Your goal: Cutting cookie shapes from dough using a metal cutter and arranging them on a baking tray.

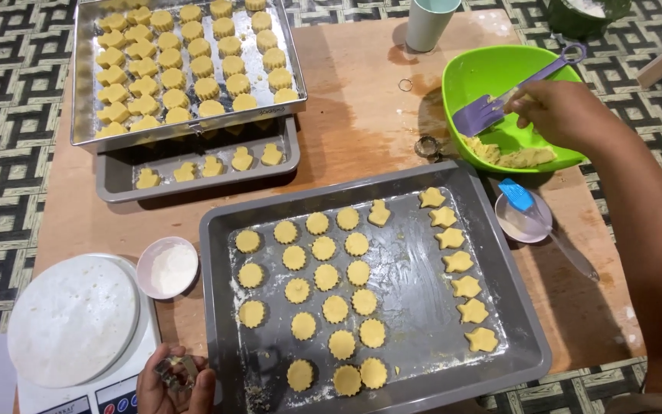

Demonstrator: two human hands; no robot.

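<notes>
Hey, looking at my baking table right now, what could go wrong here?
The top tray sits stacked on the lower tray; a bump might slide it onto the cut-outs beneath. The right hand reaches into the green bowl near the table edge, which might tip. The left hand holds a metal cutter beside the scale.

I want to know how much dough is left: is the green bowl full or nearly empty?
Nearly empty. The green bowl holds only a small lump of dough at its bottom; most of its inside is bare.
</notes>
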